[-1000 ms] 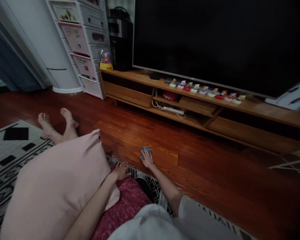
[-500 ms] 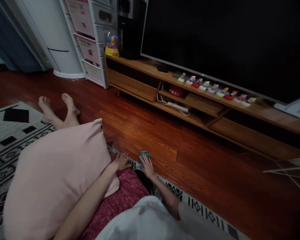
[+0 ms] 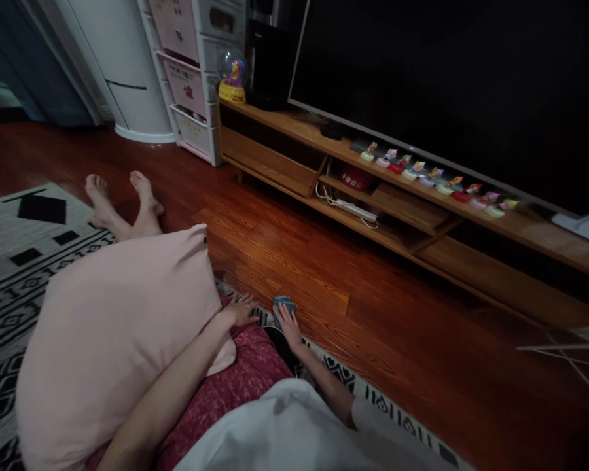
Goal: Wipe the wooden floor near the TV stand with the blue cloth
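Note:
Several small blue flat pieces that look like a pile of cards lie on the wooden floor by the rug's edge. My right hand rests over them with its fingers stretched out, covering their near part. To its left, my left hand lies flat with fingers spread, beside the edge of the pink cushion. It holds nothing. Dark red patterned cloth covers my lap below both hands.
A patterned black and white rug lies underneath. Ahead stands a wooden TV cabinet with a row of small figures, a snow globe and a large television. Thin white rods reach in at right.
My view has shifted slightly, so the cabinet and the drawers appear farther right. Both hands keep nearly the same places, the right one still over the blue pieces.

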Demonstrator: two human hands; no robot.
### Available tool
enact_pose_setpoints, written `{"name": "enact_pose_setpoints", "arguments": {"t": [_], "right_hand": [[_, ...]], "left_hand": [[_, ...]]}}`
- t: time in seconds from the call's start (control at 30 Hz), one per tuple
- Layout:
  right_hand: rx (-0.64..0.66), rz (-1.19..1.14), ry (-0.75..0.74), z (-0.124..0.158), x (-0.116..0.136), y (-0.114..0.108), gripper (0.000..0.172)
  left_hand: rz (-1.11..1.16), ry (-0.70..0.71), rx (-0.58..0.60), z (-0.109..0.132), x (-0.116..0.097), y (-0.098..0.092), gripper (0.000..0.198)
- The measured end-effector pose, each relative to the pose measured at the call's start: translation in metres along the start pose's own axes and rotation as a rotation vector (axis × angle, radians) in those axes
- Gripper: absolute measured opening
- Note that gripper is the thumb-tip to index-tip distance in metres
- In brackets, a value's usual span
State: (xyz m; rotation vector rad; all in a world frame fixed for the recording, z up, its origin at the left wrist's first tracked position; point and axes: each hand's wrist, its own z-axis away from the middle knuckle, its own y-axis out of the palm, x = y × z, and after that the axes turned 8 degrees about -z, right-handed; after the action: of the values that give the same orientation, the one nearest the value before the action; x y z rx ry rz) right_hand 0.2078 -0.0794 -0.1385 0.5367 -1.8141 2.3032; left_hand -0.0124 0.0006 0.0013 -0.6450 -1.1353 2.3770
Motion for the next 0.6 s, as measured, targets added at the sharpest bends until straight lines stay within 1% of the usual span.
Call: {"name": "enact_pose_setpoints", "arguments": {"t": [0.07,0.13,0.23,0.3,0.37,0.4,0.47,0.53,0.6], "right_hand": [[0.007,0.002,0.004,0.009,0.0,0.005,0.059],[-0.015,-0.011,0.011,0.001,0.001,-0.003,0.059],[-0.057,-0.043,0.073,-0.032,0.007,-0.031,0.057],[-0.053,-0.064,0.146,-0.055,0.012,-0.05,0.055],[-0.029,-0.082,0.19,-0.067,0.015,-0.059,0.054],[-0.022,-0.087,0.188,-0.068,0.015,-0.059,0.055],[-0.022,-0.087,0.137,-0.058,0.013,-0.049,0.055],[-0.023,-0.073,0.058,-0.037,0.008,-0.03,0.057],[-0.013,-0.047,0.012,-0.015,0.002,-0.01,0.058]], "left_hand": [[0.004,0.0,0.004,0.001,0.0,0.0,0.061],[0.001,0.0,0.01,0.001,-0.001,-0.001,0.06],[-0.016,0.0,0.017,0.003,-0.001,-0.002,0.06],[-0.027,0.0,0.018,0.003,0.0,-0.003,0.06],[-0.033,-0.002,0.017,0.004,-0.001,-0.004,0.061],[-0.034,-0.003,0.017,0.004,-0.001,-0.004,0.061],[-0.032,-0.002,0.013,0.004,-0.001,-0.004,0.061],[-0.023,0.001,0.011,0.003,-0.002,-0.004,0.061],[-0.018,0.003,0.015,0.002,-0.002,-0.003,0.06]]}}
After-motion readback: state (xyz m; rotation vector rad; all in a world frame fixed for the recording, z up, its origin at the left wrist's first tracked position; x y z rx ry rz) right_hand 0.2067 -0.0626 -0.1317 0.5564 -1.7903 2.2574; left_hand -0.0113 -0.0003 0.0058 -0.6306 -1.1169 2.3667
